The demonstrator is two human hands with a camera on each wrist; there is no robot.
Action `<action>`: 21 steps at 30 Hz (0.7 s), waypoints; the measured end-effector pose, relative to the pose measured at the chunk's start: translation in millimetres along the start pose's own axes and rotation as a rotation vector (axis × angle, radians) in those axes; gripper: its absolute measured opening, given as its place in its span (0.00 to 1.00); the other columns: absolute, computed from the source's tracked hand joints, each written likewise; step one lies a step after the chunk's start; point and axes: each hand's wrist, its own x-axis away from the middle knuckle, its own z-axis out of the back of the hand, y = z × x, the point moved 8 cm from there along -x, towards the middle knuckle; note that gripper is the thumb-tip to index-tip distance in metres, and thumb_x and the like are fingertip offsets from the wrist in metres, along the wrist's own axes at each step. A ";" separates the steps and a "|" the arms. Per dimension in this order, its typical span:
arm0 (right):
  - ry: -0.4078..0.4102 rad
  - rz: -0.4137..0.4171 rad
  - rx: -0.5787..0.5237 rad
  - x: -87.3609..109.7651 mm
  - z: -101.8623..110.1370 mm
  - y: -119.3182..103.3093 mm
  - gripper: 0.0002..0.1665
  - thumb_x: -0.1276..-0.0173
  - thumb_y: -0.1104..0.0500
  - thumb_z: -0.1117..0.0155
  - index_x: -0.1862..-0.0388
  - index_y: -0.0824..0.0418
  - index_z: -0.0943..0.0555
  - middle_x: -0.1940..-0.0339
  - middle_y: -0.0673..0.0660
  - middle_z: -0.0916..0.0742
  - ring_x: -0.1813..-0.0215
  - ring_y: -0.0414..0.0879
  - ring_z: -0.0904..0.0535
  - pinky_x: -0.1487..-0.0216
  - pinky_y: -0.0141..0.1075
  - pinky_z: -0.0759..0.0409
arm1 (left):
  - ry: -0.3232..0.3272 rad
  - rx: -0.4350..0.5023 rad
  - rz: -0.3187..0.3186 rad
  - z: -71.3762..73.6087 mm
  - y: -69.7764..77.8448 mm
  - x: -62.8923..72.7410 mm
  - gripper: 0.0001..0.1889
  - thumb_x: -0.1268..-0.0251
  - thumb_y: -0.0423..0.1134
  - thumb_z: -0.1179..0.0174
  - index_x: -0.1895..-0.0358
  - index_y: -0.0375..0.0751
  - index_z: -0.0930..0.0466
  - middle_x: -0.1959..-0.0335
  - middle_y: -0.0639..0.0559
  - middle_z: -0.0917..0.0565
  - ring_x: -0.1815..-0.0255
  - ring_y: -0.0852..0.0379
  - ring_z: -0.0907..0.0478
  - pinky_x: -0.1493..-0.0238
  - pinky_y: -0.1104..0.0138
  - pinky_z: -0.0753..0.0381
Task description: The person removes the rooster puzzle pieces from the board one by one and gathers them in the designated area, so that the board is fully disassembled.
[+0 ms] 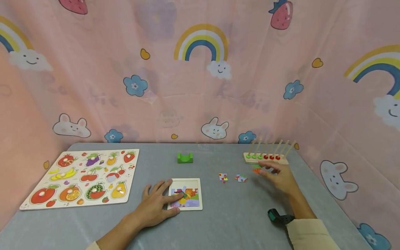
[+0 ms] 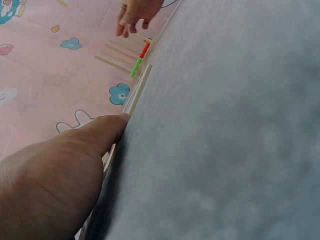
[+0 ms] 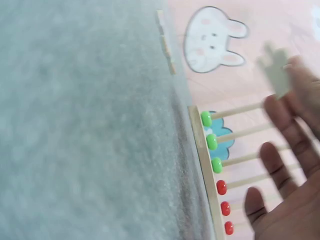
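My left hand (image 1: 155,205) rests spread on a small wooden jigsaw tray (image 1: 185,180), its fingers lying over the colourful picture and the tray's left edge. The picture fills the lower part of the tray. My right hand (image 1: 279,176) pinches a jigsaw piece (image 1: 257,170) with orange and green on it, between thumb and index finger. In the right wrist view the same piece (image 3: 276,70) shows a blurred pale side, and the other fingers are spread apart. Two loose jigsaw pieces, one with red and yellow (image 1: 223,177) and another (image 1: 241,178), lie between the tray and my right hand.
A wooden counting rack (image 1: 265,159) with upright rods and green and red beads stands just behind my right hand. A green block (image 1: 185,158) sits at the back middle. At left lies a large fruit peg board (image 1: 79,180). A patterned pink cloth (image 1: 187,104) hangs behind the table.
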 end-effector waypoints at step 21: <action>-0.114 -0.075 0.166 10.7 -13.4 42.4 0.16 0.38 0.61 0.29 0.52 0.65 0.15 0.54 0.59 0.14 0.51 0.54 0.20 0.54 0.38 0.24 | -0.007 0.006 0.001 -0.7 -1.1 -0.3 0.25 0.39 0.62 0.40 0.38 0.65 0.22 0.27 0.42 0.40 0.29 0.37 0.47 0.41 0.34 0.61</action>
